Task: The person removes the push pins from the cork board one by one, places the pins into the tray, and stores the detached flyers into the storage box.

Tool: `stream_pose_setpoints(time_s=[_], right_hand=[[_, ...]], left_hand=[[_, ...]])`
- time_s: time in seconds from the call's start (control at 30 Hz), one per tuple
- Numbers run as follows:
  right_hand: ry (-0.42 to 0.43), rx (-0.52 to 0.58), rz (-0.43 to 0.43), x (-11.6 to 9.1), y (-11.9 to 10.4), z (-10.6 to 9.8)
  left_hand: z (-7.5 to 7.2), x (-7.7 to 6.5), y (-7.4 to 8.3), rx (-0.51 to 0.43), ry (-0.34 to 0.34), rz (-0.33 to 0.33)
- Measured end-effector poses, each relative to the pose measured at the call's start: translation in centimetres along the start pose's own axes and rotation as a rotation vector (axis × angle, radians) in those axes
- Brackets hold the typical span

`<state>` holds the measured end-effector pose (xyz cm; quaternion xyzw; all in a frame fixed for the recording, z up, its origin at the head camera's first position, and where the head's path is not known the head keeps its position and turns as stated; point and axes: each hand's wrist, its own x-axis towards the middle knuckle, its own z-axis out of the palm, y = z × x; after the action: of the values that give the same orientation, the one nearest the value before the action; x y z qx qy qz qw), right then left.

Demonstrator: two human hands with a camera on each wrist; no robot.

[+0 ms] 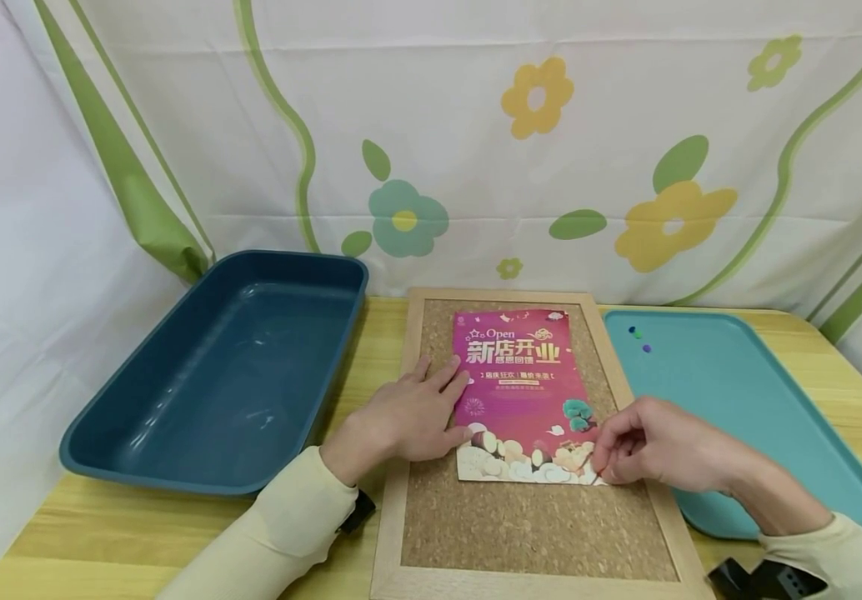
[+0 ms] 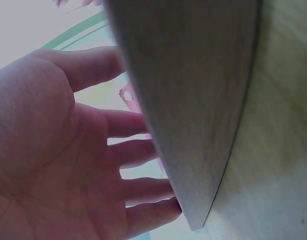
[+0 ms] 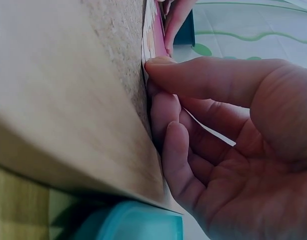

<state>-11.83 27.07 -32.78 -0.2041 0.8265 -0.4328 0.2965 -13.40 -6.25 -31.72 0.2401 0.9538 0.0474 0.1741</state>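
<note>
A purple-pink poster [image 1: 515,400] with gold lettering and a food picture along its bottom lies on a cork board [image 1: 536,533] with a pale wooden frame [image 2: 188,100]. My left hand [image 1: 412,412] rests on the poster's left edge, fingers spread; the left wrist view has its palm [image 2: 48,140] beside the frame. At the poster's lower right corner, my right hand [image 1: 664,446] pinches with thumb and curled fingers. The right wrist view shows the thumb [image 3: 208,75] on that corner; anything small between the fingertips is hidden.
Left of the board stands a deep dark-blue basin [image 1: 213,375]. A flat turquoise tray [image 1: 739,400] lies to the right, with a few tiny blue, green and purple pieces [image 1: 646,348] near its far left corner. A flowered curtain [image 1: 476,150] hangs behind the wooden table [image 1: 116,533].
</note>
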Motion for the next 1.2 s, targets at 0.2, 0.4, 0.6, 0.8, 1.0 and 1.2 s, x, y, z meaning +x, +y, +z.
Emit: stream_pose_setpoints(time_s=[0.2, 0.4, 0.6, 0.8, 1.0, 1.2], right_hand=[[-0.005, -0.022, 0.003, -0.1, 0.0, 0.1], [-0.011, -0.008, -0.010, -0.2, 0.0, 0.1], [-0.036, 0.025, -0.046, -0.1, 0.3, 0.0], [-0.057, 0.041, -0.068, 0.0, 0.4, -0.2], [-0.060, 0.066, -0.046, 0.1, 0.1, -0.5], [0.039, -0.006, -0.016, 0.0, -0.1, -0.9]], left_hand=[[0.0, 0.0, 0.0, 0.003, -0.001, -0.002], [0.0, 0.0, 0.0, -0.002, -0.003, -0.006], [-0.1, 0.0, 0.0, -0.005, -0.004, -0.010], [-0.1, 0.0, 0.0, -0.009, -0.006, -0.011], [0.0, 0.1, 0.0, -0.006, -0.007, -0.009], [-0.1, 0.1, 0.0, -0.001, -0.004, -0.009]])
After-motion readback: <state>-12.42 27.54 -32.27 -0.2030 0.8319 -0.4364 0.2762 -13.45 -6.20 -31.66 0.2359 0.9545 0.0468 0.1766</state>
